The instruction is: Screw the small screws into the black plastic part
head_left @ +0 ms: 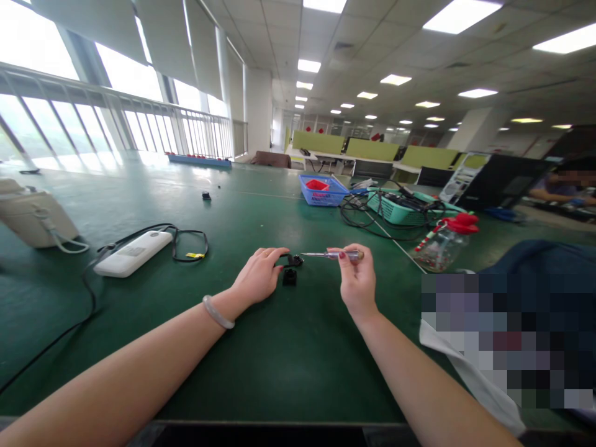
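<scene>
A slim screwdriver [321,254] with a clear handle lies in the closed fingers of my right hand [359,282]. Its metal tip points left, close to a small black part [295,261]; whether they touch I cannot tell. My left hand [257,276], with a pale bangle on the wrist, pinches that black part between thumb and fingers at the table surface. Just below it a small black square piece [289,277] rests on the green table [298,360], beside my left thumb.
A white power bank [133,253] with a black cable is at left, near a beige device [35,214]. Behind stand a blue basket [323,197] and a green basket [395,210] with tangled cables. A red-lidded jar [442,248] and dark cloth [526,257] are at right; another person sits beyond.
</scene>
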### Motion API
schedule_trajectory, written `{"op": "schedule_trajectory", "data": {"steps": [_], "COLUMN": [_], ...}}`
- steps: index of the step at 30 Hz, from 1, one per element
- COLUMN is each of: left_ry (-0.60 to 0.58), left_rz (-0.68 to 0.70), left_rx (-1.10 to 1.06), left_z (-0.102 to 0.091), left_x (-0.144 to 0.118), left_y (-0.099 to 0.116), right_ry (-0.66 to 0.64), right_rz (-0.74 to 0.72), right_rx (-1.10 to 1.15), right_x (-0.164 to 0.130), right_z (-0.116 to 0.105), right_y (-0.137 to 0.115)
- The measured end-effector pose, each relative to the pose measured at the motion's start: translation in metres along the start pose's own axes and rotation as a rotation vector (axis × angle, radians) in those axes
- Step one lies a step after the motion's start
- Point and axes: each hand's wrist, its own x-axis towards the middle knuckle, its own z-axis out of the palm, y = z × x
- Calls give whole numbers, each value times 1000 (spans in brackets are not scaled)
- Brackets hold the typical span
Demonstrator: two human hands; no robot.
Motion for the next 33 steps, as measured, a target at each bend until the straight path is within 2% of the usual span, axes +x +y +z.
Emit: {"op": "schedule_trajectory", "data": {"steps": [2, 5, 12, 15, 19, 22, 24, 30, 33], "left_ry": [-7, -95, -288, -290, -215, -192, -222, -339, -337], "left_rz": [-95, -190, -228, -240, -273, -212, -159, -22, 47], "left_rx": [99, 188, 238, 210, 108, 48, 24, -11, -46], "left_z": [1, 3, -2, -4, 0, 6, 10, 14, 13], "left_x": [-2, -5, -10, -8, -2, 0, 1, -2, -7], "left_y": [-1, -4, -9, -8, -4, 2, 7, 21, 25], "right_ry": [37, 33, -88, -123, -134, -141, -119, 138, 177], "right_rz": [28, 54, 86, 115, 188, 219, 214, 235, 293], "right_rx": [0, -9, -46, -23, 3, 40, 104, 247, 232], "right_x": [3, 7, 6, 6, 6, 7, 8, 15, 18], "right_z": [-1, 1, 7, 8, 9, 10, 10, -1, -6], "right_y": [10, 26, 33, 34, 34, 30, 27, 42, 53]}}
